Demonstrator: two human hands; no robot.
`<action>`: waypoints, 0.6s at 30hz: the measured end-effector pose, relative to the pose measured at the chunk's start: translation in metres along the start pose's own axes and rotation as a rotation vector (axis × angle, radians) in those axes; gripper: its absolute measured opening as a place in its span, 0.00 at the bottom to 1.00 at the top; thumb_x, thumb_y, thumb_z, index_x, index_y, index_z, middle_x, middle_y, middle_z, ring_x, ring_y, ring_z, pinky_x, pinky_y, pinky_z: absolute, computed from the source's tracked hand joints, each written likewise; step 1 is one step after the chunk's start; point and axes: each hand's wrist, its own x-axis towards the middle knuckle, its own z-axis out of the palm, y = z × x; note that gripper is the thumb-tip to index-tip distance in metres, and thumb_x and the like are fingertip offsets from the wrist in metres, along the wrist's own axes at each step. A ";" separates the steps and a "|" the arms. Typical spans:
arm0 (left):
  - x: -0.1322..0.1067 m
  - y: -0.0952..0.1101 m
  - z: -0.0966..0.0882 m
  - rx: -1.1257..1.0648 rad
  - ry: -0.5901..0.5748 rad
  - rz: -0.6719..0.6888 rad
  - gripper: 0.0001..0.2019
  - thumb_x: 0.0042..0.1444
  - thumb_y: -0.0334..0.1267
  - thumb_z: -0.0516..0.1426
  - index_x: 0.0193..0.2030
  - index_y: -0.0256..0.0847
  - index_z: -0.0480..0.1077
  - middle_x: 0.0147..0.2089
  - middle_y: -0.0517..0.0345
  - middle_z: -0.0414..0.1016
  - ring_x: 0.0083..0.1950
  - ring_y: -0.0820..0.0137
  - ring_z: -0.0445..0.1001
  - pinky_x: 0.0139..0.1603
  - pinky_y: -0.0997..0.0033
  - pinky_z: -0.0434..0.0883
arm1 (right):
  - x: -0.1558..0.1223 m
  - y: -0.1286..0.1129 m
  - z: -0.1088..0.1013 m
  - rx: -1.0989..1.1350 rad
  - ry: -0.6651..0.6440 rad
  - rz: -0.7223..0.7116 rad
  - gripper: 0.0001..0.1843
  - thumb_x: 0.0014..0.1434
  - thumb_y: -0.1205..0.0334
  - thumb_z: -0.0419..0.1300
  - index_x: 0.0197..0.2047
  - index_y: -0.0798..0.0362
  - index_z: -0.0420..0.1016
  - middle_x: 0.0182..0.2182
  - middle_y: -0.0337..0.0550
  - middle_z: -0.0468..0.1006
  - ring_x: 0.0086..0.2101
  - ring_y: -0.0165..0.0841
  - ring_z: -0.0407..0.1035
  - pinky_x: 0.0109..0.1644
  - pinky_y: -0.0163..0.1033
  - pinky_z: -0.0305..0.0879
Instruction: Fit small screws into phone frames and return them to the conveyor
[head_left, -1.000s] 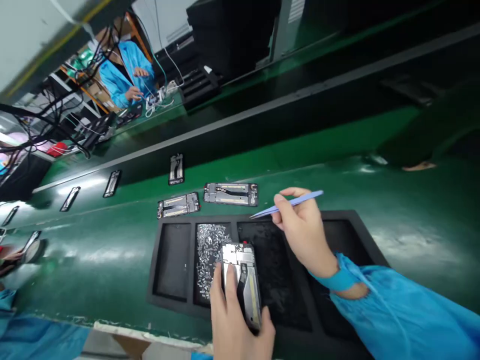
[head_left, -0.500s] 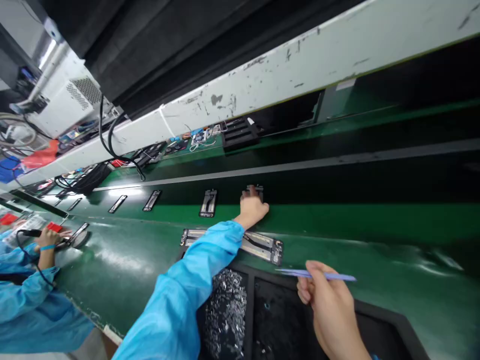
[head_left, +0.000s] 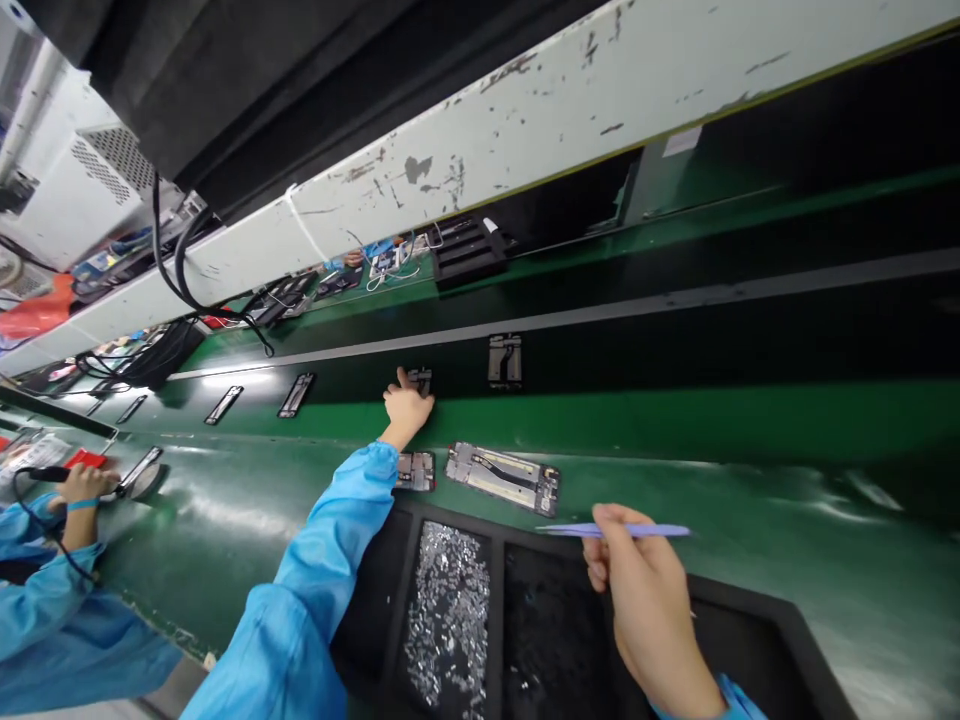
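Note:
My left hand [head_left: 407,408] reaches over the dark belt with its fingers closed around a phone mid-frame [head_left: 422,380], which it partly covers. To its right, another phone mid-frame [head_left: 505,361] lies free on the belt. My right hand [head_left: 645,590] pinches purple tweezers [head_left: 645,530], their tips pointing left. Below those tips and to the left, a phone mid-frame [head_left: 504,478] with a black flex strip lies on the green bench. A further phone mid-frame [head_left: 417,471] lies beside it, partly hidden by my left sleeve.
A black compartment tray [head_left: 496,610] sits in front of me, with many small shiny pieces [head_left: 448,610] in one section. More phone mid-frames [head_left: 297,395] line the belt leftward. At left, a co-worker's hand [head_left: 82,485] works over the bench. A scuffed white beam [head_left: 420,165] crosses above.
My left hand has let go of the right-hand mid-frame on the belt and moved left onto another one. My right hand still holds the tweezers. The view has shifted slightly.

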 end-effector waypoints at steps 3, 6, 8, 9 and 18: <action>-0.004 -0.004 -0.013 -0.036 0.000 -0.015 0.21 0.69 0.45 0.61 0.64 0.38 0.69 0.64 0.45 0.70 0.60 0.56 0.74 0.60 0.48 0.75 | 0.001 0.000 -0.001 -0.026 -0.010 -0.046 0.26 0.52 0.40 0.72 0.38 0.50 0.68 0.19 0.30 0.67 0.18 0.26 0.58 0.18 0.31 0.55; -0.046 -0.022 -0.032 -0.085 0.007 0.019 0.26 0.67 0.45 0.62 0.67 0.39 0.65 0.65 0.44 0.67 0.62 0.54 0.71 0.62 0.46 0.71 | -0.001 -0.003 -0.002 -0.048 -0.046 -0.082 0.27 0.52 0.37 0.71 0.36 0.51 0.69 0.20 0.32 0.69 0.19 0.27 0.60 0.20 0.33 0.59; -0.106 -0.045 -0.036 -0.117 -0.005 0.068 0.39 0.59 0.44 0.67 0.72 0.36 0.57 0.63 0.41 0.67 0.63 0.51 0.68 0.63 0.48 0.68 | -0.007 -0.005 -0.001 -0.071 -0.104 -0.095 0.27 0.54 0.35 0.69 0.34 0.51 0.70 0.22 0.35 0.71 0.21 0.29 0.64 0.23 0.35 0.62; -0.145 -0.057 -0.034 -0.129 -0.021 0.091 0.46 0.52 0.43 0.70 0.74 0.35 0.54 0.61 0.41 0.68 0.63 0.50 0.67 0.63 0.49 0.67 | -0.010 -0.005 -0.001 -0.088 -0.132 -0.103 0.26 0.55 0.35 0.68 0.34 0.51 0.71 0.23 0.36 0.71 0.22 0.29 0.65 0.25 0.36 0.64; -0.349 -0.109 0.022 0.066 0.055 0.197 0.51 0.46 0.51 0.71 0.73 0.38 0.56 0.46 0.49 0.63 0.50 0.47 0.64 0.52 0.40 0.63 | -0.050 0.027 -0.001 -0.487 -0.249 -0.140 0.24 0.63 0.37 0.62 0.39 0.52 0.76 0.23 0.36 0.70 0.24 0.30 0.65 0.27 0.36 0.62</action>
